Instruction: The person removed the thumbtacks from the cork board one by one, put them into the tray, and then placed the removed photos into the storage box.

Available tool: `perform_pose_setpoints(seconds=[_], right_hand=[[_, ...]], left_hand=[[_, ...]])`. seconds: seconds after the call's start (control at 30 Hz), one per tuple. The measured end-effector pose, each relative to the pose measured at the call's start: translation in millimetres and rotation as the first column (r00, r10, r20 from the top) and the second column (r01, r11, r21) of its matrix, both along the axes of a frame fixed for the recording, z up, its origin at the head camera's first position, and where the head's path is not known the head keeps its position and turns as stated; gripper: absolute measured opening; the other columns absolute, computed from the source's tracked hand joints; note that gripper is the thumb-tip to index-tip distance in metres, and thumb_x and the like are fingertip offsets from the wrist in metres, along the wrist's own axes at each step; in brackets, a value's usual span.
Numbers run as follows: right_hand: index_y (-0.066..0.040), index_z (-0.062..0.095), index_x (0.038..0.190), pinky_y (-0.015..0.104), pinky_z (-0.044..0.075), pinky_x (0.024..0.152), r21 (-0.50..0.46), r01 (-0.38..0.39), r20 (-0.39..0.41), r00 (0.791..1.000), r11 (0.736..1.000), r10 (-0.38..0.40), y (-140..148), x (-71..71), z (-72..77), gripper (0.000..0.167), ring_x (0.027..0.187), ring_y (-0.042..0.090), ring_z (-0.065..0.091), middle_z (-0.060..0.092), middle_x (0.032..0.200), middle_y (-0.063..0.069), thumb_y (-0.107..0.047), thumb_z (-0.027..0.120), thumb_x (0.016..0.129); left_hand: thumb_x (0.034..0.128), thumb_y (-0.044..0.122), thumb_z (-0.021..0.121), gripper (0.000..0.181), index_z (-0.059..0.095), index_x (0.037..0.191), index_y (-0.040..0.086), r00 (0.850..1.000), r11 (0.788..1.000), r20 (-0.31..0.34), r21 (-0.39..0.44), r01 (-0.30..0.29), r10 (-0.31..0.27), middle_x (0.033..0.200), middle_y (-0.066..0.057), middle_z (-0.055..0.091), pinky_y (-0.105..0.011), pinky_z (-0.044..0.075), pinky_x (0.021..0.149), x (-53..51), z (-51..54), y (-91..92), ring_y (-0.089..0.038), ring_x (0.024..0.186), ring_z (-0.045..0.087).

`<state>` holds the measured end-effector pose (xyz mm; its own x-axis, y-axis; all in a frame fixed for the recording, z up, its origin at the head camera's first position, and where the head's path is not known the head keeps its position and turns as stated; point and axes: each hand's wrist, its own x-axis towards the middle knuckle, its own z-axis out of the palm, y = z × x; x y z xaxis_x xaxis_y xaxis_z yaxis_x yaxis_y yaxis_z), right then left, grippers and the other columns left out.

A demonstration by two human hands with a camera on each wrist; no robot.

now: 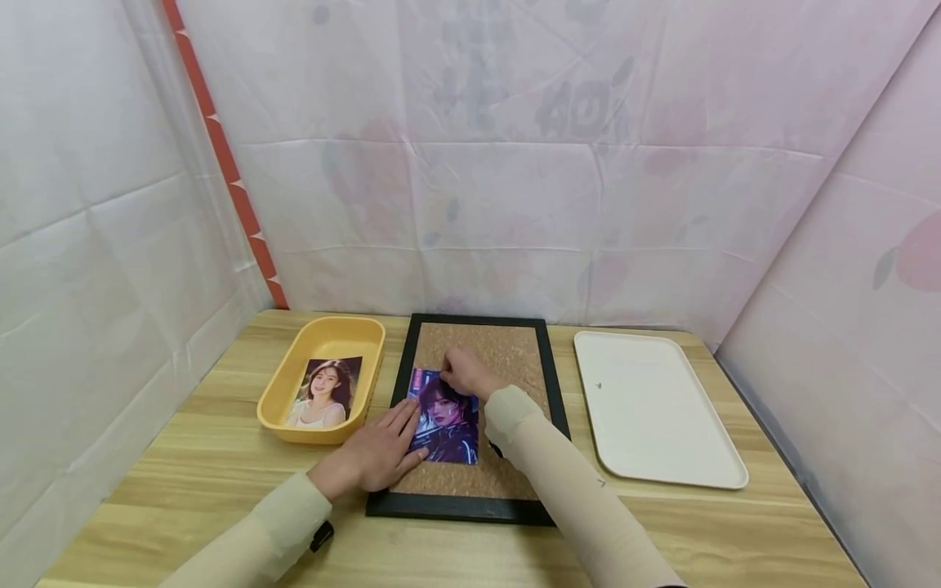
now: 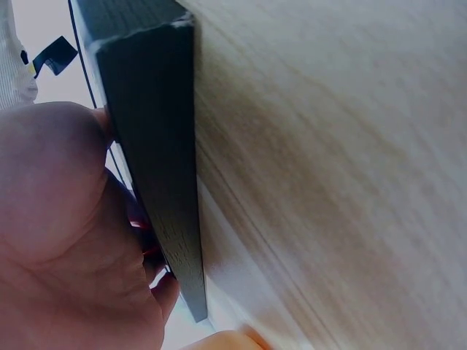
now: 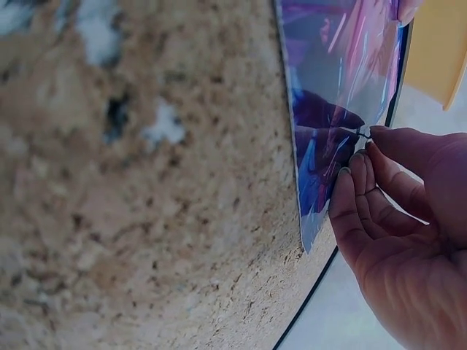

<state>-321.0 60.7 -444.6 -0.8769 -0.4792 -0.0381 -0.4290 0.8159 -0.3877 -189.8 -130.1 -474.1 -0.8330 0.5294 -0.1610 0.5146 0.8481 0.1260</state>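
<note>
A glossy purple-blue picture card [image 1: 447,429] lies on the cork board [image 1: 515,351] with its black frame. My left hand [image 1: 385,445] rests with extended fingers on the card's left edge, its palm over the frame side [image 2: 149,146] in the left wrist view. Near the card's top, my right hand [image 1: 466,371] pinches a small thin pin [image 3: 363,134] between thumb and fingertips. The pin's dark point meets the card's surface, where the fingers are mirrored; its head is hidden by the fingertips.
Left of the board stands a yellow tub [image 1: 275,396] with a portrait photo [image 1: 327,392] in it. On the right lies a white tray [image 1: 662,408] bearing a tiny dark item [image 1: 599,385]. Cloth walls [image 1: 515,204] enclose the wooden table [image 1: 412,555].
</note>
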Motion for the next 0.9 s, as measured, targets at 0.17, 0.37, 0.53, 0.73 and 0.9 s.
perform_pose_setpoints(seconds=[0.17, 0.37, 0.53, 0.73, 0.9], right_hand=[[-0.003, 0.074, 0.097, 0.033, 0.058, 0.074, -0.026, -0.012, 0.008, 1.000, 1.000, 0.012, 1.2, -0.1, -1.0, 0.010, 0.077, 0.017, 0.064, 0.072, 0.091, 0.007, -0.011, 0.068, 0.098], [-0.003, 0.074, 0.098, 0.034, 0.057, 0.075, -0.025, -0.026, 0.003, 1.000, 0.999, 0.026, 1.5, 0.4, -1.3, 0.010, 0.079, 0.017, 0.063, 0.071, 0.092, 0.008, -0.012, 0.070, 0.098], [-0.003, 0.074, 0.096, 0.033, 0.057, 0.075, 0.011, -0.034, -0.018, 0.999, 0.999, 0.035, 0.7, 1.1, -0.7, 0.009, 0.079, 0.016, 0.064, 0.072, 0.091, 0.007, -0.011, 0.070, 0.098], [-0.004, 0.074, 0.094, 0.031, 0.057, 0.072, 0.026, -0.046, -0.032, 0.998, 0.999, 0.047, 0.1, 0.9, -0.9, 0.009, 0.075, 0.015, 0.063, 0.072, 0.089, 0.006, -0.010, 0.069, 0.098], [-0.003, 0.074, 0.095, 0.033, 0.058, 0.075, 0.004, -0.042, -0.037, 0.998, 0.999, 0.042, 1.2, -0.1, -1.6, 0.009, 0.078, 0.016, 0.065, 0.072, 0.090, 0.008, -0.010, 0.068, 0.099]], left_hand=[[0.1084, 0.056, 0.032, 0.077, 0.025, 0.161, 0.001, 1.000, 1.000, 0.012, 0.015, -0.003, 0.003, 0.170, -0.016, 0.016, -0.049, 0.021, 0.125, 0.9, -0.2, -0.3, -0.033, 0.157, 0.015], [0.1083, 0.057, 0.032, 0.077, 0.025, 0.161, 0.001, 1.000, 1.000, 0.005, 0.015, -0.006, 0.006, 0.170, -0.016, 0.016, -0.049, 0.021, 0.125, 0.9, -2.3, -0.5, -0.033, 0.157, 0.015], [0.1083, 0.057, 0.030, 0.078, 0.024, 0.161, 0.001, 1.000, 1.000, 0.000, 0.014, 0.001, -0.001, 0.170, -0.016, 0.016, -0.049, 0.021, 0.125, 0.9, -2.8, -0.6, -0.033, 0.157, 0.014], [0.1082, 0.057, 0.031, 0.078, 0.024, 0.162, 0.001, 1.000, 1.000, 0.005, 0.012, -0.001, 0.001, 0.170, -0.015, 0.016, -0.049, 0.021, 0.125, 0.8, -1.6, -0.2, -0.033, 0.157, 0.014], [0.1082, 0.057, 0.031, 0.077, 0.024, 0.162, 0.002, 1.000, 1.000, 0.008, 0.003, -0.005, 0.005, 0.170, -0.015, 0.015, -0.049, 0.021, 0.125, -1.0, -0.8, 0.3, -0.033, 0.157, 0.014]])
